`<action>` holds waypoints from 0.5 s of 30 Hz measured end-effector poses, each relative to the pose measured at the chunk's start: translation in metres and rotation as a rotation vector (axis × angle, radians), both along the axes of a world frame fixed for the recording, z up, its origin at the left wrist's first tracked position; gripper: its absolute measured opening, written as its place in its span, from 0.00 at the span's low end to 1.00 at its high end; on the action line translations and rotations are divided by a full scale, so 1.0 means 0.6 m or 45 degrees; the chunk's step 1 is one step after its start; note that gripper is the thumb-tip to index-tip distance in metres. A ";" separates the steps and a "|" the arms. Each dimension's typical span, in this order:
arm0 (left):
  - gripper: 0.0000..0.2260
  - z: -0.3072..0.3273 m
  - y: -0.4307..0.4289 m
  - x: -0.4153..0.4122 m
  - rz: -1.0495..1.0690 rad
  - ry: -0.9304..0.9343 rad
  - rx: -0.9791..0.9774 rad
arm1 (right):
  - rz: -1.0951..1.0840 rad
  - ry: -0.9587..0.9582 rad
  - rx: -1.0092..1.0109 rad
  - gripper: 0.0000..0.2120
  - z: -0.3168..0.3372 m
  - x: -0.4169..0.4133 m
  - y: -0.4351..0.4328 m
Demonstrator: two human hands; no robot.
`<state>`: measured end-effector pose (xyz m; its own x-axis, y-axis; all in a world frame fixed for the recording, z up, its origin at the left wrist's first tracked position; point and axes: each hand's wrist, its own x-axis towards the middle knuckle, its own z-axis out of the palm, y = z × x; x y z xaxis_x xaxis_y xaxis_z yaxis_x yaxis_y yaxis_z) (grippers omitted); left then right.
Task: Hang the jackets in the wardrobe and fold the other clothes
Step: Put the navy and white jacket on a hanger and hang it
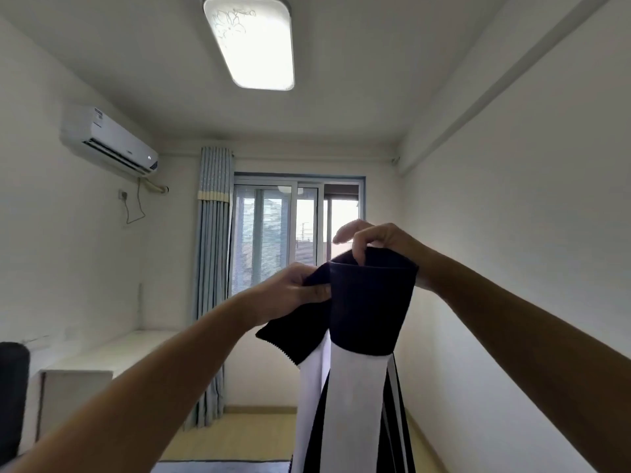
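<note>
A dark navy and white garment (362, 315) hangs in the air in front of me, its navy top bunched at chest height and white and dark panels falling below the frame's bottom edge. My left hand (293, 291) grips the navy fabric at the left side. My right hand (372, 240) pinches the top edge of the navy part from above, fingers curled down onto it. No wardrobe or hanger is in view.
A white desk (112, 353) runs along the left wall, with a dark chair back (12, 397) at the far left. Blue curtains (213, 268) hang beside the window (293, 230) ahead. An air conditioner (109, 139) sits high on the left wall. Wooden floor lies below.
</note>
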<state>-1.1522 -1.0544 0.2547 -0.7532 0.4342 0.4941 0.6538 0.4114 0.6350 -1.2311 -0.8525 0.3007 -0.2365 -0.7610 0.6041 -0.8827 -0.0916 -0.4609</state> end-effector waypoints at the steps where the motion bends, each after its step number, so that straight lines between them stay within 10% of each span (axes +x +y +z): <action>1: 0.15 0.000 0.001 -0.003 0.079 0.010 -0.029 | -0.105 0.048 0.067 0.16 0.002 -0.002 0.003; 6: 0.09 0.008 -0.008 -0.030 0.595 -0.001 -0.067 | -0.357 -0.232 0.622 0.08 -0.002 -0.012 0.020; 10: 0.11 0.032 -0.035 -0.031 1.065 0.096 -0.305 | -0.742 0.087 1.116 0.16 -0.006 -0.024 0.052; 15: 0.19 0.051 -0.017 -0.027 1.236 -0.008 -0.489 | -1.006 0.293 0.877 0.06 -0.005 -0.028 0.038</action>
